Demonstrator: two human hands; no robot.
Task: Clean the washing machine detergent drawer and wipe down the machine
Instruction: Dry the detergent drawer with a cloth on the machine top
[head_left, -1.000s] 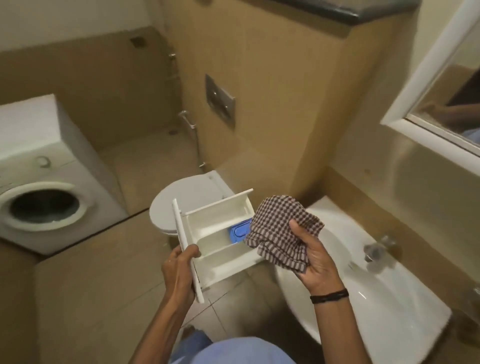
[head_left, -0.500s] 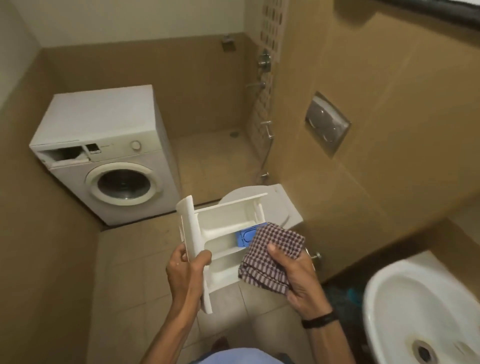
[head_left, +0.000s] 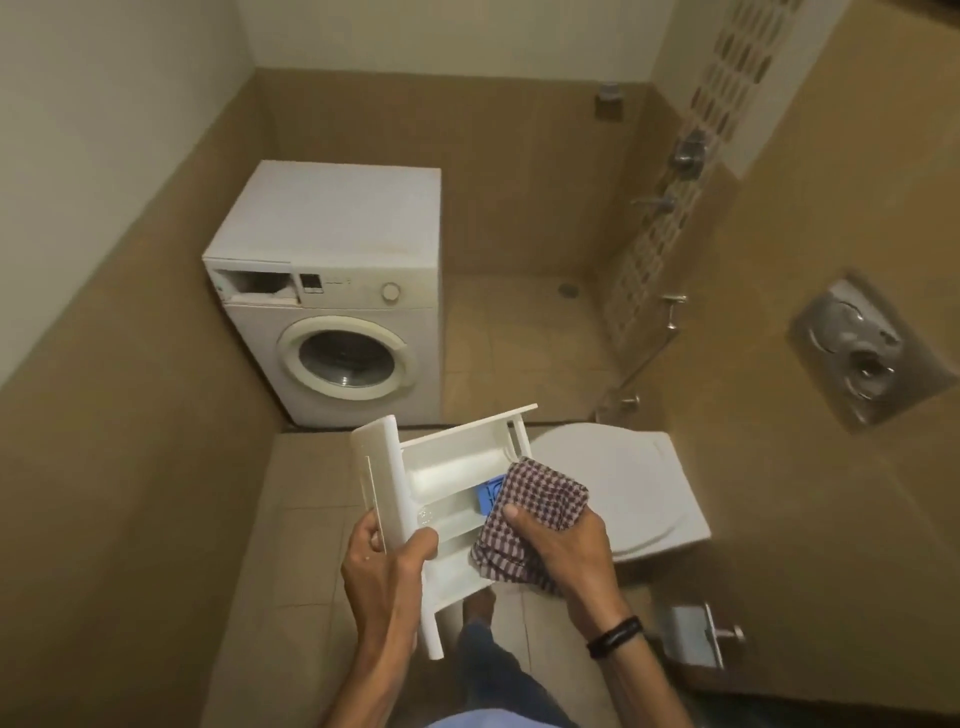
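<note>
Glossy plastic drawer (head_left: 457, 483) — checked woven cloth (head_left: 530, 519) — shiny metal flush plate (head_left: 862, 353).

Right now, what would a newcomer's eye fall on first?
First, the white detergent drawer, held mid-frame by its front panel in the left hand. Next, the checked cloth that the right hand grips against the drawer's right side, partly over its blue insert. Behind, by the left wall, the washing machine shows an open drawer slot at its top left.

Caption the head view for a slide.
Left hand grips the removed detergent drawer while right hand holds a checked cloth against it.
</note>
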